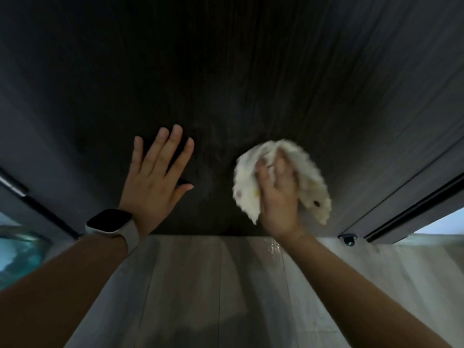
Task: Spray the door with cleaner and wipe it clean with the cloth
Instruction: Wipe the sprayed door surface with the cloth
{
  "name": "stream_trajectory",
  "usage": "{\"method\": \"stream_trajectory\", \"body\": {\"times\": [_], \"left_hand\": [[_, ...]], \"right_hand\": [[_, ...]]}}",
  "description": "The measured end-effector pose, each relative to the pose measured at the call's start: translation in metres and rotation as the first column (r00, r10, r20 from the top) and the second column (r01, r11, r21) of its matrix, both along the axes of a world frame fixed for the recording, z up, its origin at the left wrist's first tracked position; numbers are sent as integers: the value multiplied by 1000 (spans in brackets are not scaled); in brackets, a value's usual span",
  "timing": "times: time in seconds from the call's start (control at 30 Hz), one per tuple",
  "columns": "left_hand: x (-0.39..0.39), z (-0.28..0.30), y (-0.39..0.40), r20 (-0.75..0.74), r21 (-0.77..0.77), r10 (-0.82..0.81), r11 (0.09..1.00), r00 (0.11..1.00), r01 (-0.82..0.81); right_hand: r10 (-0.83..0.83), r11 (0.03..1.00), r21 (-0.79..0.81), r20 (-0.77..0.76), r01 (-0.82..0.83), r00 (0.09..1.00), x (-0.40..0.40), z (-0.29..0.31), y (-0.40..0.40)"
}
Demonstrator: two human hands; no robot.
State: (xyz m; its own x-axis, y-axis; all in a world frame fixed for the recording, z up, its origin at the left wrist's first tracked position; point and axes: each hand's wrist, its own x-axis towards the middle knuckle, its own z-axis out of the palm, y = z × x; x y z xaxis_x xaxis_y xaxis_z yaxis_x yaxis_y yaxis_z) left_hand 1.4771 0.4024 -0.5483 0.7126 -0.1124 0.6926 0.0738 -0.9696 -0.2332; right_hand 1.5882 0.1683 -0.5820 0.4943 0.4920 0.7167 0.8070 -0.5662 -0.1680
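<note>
While the right hand (277,194) clutches the bunched cloth (281,180) low on the dark door (226,84) and the left hand (155,179) braces open-palmed, overlapping firm strokes toward the bottom edge look best.

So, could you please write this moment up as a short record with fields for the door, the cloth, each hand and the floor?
door: dark wood-grain door, seen from close up
cloth: pale cloth, bunched and blurred, pressed to the lower door
right hand: right hand grips the cloth against the door
left hand: left hand open, fingers spread, flat on the door, holding nothing
wrist: watch on the left wrist
floor: light plank floor, with a shiny patch below the cloth
spray bottle: not in view
</note>
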Motion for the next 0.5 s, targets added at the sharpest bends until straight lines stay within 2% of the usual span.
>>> {"method": "stream_trajectory", "body": {"times": [0.07, 0.1, 0.13, 0.17, 0.2, 0.23, 0.3, 0.33, 0.37, 0.43, 0.47, 0.5], "left_hand": [[-2, 2, 1, -1, 23, 3, 1000, 1000, -3], [-3, 3, 3, -5, 31, 1, 1000, 1000, -1], [-4, 3, 4, -11, 33, -6, 999, 1000, 6], [-6, 4, 5, -19, 34, -15, 999, 1000, 16], [-7, 5, 6, -29, 36, -23, 999, 999, 24], [-8, 7, 7, -43, 42, -28, 999, 999, 30], [-9, 8, 9, -63, 48, -36, 998, 997, 39], [-9, 8, 9, -67, 46, -36, 998, 997, 39], [-9, 8, 8, -73, 44, -34, 998, 997, 37], [-9, 9, 8, -82, 45, -31, 998, 996, 35], [-10, 10, 8, -87, 47, -33, 998, 996, 37], [-11, 11, 9, -94, 47, -38, 998, 995, 42]], "right_hand": [[126, 951, -284, 1, -121, 992, -21, -36, 17], [179, 898, -393, -87, -199, 980, -28, -46, 21], [209, 882, -415, -81, -224, 975, -29, -48, 22], [198, 908, -356, -102, -222, 975, -29, -42, 21], [157, 959, -230, -46, -164, 986, -25, -29, 20], [112, 992, -59, 75, -107, 991, -15, -10, 18], [-8, 969, 244, 202, -43, 979, 5, 29, 5], [-60, 947, 321, 198, -7, 978, 11, 44, -1], [-89, 931, 364, 158, 26, 983, 9, 48, 2], [-90, 940, 335, 46, 69, 995, 4, 31, 20], [-53, 972, 233, 48, 40, 997, -2, 15, 31], [30, 998, 56, 26, -32, 999, -15, -5, 38]]}}
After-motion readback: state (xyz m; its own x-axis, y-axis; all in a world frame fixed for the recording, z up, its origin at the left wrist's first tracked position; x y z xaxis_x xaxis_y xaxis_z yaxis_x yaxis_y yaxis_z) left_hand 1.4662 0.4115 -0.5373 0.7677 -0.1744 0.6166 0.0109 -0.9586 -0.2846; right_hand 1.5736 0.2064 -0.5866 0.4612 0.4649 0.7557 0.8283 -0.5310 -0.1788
